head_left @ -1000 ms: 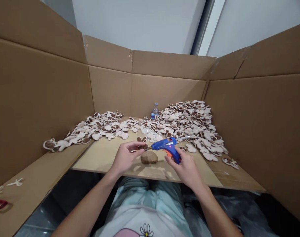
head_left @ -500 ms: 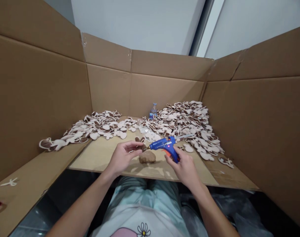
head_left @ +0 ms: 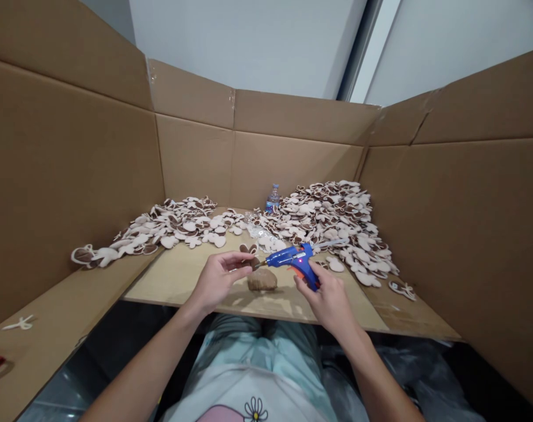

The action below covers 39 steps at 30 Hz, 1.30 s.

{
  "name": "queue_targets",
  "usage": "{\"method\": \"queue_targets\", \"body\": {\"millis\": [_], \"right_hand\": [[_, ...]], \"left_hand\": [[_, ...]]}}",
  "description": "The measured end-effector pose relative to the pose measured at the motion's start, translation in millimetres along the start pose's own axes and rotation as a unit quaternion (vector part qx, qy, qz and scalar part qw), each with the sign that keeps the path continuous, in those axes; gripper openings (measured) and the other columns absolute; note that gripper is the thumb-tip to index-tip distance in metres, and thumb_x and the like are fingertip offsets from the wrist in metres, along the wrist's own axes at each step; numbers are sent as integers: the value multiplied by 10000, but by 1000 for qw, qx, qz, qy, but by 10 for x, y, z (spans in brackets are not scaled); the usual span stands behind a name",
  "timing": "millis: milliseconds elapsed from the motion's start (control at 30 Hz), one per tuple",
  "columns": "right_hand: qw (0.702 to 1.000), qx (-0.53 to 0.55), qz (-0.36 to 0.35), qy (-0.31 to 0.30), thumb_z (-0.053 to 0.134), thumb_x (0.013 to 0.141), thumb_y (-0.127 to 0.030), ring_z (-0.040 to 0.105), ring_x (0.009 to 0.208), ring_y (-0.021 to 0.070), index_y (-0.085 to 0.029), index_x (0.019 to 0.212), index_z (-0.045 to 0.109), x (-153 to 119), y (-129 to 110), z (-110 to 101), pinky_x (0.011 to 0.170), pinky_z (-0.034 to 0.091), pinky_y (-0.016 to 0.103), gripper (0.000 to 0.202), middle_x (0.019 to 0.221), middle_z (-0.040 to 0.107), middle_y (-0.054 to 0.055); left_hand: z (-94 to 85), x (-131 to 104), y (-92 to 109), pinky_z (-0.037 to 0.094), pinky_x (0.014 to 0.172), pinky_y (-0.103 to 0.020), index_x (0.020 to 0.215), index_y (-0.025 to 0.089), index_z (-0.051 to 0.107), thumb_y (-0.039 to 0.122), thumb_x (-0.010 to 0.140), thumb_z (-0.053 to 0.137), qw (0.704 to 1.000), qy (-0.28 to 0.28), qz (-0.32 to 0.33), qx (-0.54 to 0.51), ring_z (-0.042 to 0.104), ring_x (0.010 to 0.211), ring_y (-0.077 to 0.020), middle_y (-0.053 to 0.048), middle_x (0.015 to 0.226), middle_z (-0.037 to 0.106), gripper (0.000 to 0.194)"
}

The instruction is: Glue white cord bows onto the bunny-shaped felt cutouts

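Glue gun [head_left: 288,256] between both hands [head_left: 328,291]

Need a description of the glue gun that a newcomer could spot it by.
Within the cardboard walls lies a pale board. Above it, the right hand holds the glue gun, nozzle toward the left hand. It alone is blue with an orange trigger.

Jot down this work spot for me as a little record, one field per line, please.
Left hand: pinching a small brown piece
Right hand: gripping a blue glue gun, its light lit
Nozzle: pointing at the brown piece; contact unclear
Below nozzle: brown lump on a pale board
Heaps: brown-and-white pieces, left and right
Back: water bottle
Surround: cardboard walls
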State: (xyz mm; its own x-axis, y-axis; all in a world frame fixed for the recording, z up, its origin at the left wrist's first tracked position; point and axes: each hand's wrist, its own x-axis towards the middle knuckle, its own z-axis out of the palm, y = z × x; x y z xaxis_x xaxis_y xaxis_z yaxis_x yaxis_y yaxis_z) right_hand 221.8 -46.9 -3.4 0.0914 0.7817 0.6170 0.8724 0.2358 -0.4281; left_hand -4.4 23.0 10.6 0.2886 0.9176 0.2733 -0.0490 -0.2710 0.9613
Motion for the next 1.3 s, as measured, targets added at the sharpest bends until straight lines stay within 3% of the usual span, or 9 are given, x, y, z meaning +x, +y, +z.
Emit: {"method": "queue_targets", "body": {"millis": [300, 533, 800, 1000, 1200, 1300], "right_hand": [[1000, 1, -1, 9, 507, 858, -359, 540, 572, 186, -161, 889, 635, 11, 11, 5, 569, 412, 273, 238, 675, 643, 57], [1000, -19, 17, 13, 519, 840, -354, 571, 605, 210, -121, 972, 646, 18, 67, 38, 597, 431, 297, 297, 733, 674, 97], [965, -74, 190, -163, 576, 808, -269, 659, 745, 223, -140, 850, 649, 96, 373, 198, 635, 424, 265, 154, 824, 723, 119], [949, -98, 226, -196, 608, 788, -305, 663, 684, 234, -137, 754, 676, 83, 470, 348, 560, 397, 268, 184, 779, 729, 149], [946, -124, 224, -199, 664, 764, -428, 657, 658, 261, -139, 726, 665, 77, 463, 212, 512, 336, 276, 291, 705, 713, 150], [955, -118, 205, -179, 658, 788, -370, 655, 664, 240, -147, 762, 666, 90, 428, 131, 529, 355, 270, 224, 731, 720, 123]], "left_hand": [[-19, 8, -21, 545, 899, -371, 923, 185, 762, 209, 671, 771, 1000, -3, 0, -6, 716, 935, -236, -73, 975, 780, 253], [-41, 13, -34, 536, 902, -361, 936, 184, 752, 197, 689, 773, 1000, -9, -7, -11, 715, 932, -223, -63, 957, 783, 249], [-95, 62, -83, 536, 922, -402, 921, 175, 758, 197, 651, 790, 1000, -7, -16, -23, 721, 927, -237, -80, 955, 785, 273], [-158, 111, -80, 548, 907, -372, 925, 178, 758, 180, 660, 785, 1000, 8, -14, -25, 727, 911, -221, -69, 936, 789, 267], [-177, 132, -80, 545, 911, -372, 914, 176, 760, 158, 663, 773, 999, 25, -13, -27, 728, 907, -220, -69, 925, 790, 252], [-197, 140, -84, 544, 912, -375, 912, 178, 763, 162, 666, 770, 999, 29, -8, -27, 726, 908, -221, -65, 923, 789, 246]]}}
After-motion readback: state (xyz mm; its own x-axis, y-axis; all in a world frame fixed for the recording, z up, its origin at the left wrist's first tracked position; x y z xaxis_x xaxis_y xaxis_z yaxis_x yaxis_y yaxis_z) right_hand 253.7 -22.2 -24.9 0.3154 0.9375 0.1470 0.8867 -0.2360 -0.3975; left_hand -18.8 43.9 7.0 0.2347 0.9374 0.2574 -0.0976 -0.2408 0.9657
